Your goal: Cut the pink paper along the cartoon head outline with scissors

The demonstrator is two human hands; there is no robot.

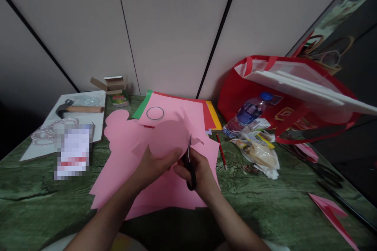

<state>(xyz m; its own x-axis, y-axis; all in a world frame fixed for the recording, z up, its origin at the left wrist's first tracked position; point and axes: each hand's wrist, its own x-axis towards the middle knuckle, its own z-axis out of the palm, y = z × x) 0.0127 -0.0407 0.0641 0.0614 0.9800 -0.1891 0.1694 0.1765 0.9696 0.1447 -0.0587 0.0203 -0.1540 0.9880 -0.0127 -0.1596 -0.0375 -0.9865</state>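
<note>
A round piece of pink paper [168, 138] is pinched in my left hand [157, 164], thumb on top near its lower right edge. My right hand [200, 172] grips a pair of scissors [191, 168] with black handles, blades pointing up along the right edge of the round piece. A small curled strip of pink paper [198, 139] shows just beyond the blades. Beneath both hands lie several pink paper sheets [123, 172], with a bear-head-like outline at their upper left. A thin dark ring [155, 113] rests on the sheets behind the round piece.
At left, a hammer [85, 109] and beads [55, 129] lie on a white board [98, 125], near a small open box [119, 98]. At right stand a water bottle [247, 113] and a red bag [235, 90]; a red pencil [221, 151] and plastic packet [262, 155] lie nearer.
</note>
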